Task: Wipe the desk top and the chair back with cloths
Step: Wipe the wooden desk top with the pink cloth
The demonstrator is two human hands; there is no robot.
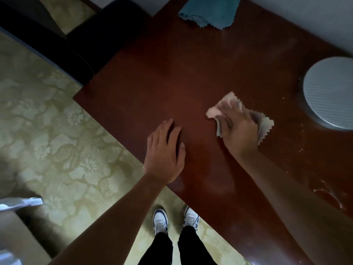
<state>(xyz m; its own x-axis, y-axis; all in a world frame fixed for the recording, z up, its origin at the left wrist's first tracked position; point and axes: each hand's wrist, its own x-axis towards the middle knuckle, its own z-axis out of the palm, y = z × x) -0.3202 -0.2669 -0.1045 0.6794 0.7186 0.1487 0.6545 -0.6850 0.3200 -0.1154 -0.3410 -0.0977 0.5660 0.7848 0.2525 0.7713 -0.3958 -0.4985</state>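
Pink cloth (215, 109) under right hand (238, 131), on desk (152, 83)

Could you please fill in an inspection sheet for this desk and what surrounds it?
Surface: dark red-brown desk top, pale smears and specks toward its right side.
Job's things: pale cloth under the right hand; blue cloth lying apart at the far edge; dark chair beside the desk's left end.
Clutter: round grey ribbed object on the right.
Hands: left hand flat on the desk, fingers straight; right hand presses the pale cloth, blurred.
Cables: nothing seen.
Surroundings: patterned carpet; person's white shoes.
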